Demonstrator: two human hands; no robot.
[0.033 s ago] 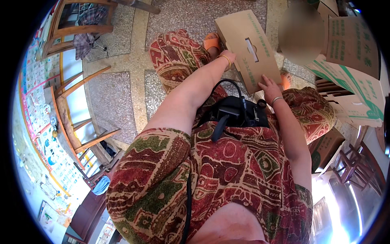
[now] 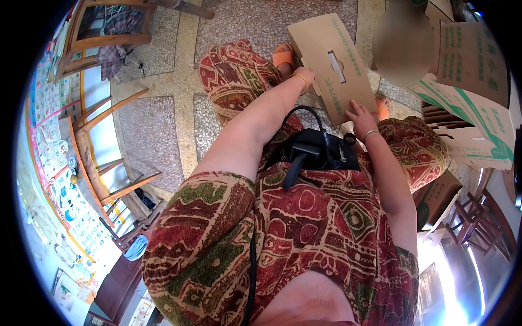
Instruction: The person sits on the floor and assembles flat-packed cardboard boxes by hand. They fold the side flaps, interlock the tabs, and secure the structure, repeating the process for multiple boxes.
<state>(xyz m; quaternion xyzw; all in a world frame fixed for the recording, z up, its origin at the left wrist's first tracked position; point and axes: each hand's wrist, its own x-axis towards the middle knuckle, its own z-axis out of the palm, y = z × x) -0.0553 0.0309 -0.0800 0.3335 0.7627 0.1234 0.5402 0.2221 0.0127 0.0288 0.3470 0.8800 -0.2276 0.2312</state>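
A brown cardboard box (image 2: 348, 46) with green print stands on the floor between my feet, its top closed and a slot cut near the middle. My left hand (image 2: 305, 77), with a yellow bangle at the wrist, grips the box's left side; some of its fingers are hidden there. On the near right corner of the top lies my right hand (image 2: 362, 117), fingers stretched and apart, a silver bangle on the wrist. Orange sandals (image 2: 283, 56) are on my feet, either side of the box.
Several more cardboard boxes (image 2: 473, 60) stand at the right, partly behind a blurred round patch. Wooden chairs (image 2: 103, 141) are at the left, near a wall with colourful posters (image 2: 49, 146). A dark wooden stool (image 2: 472, 220) stands at the lower right. A black pouch (image 2: 321, 152) hangs at my waist.
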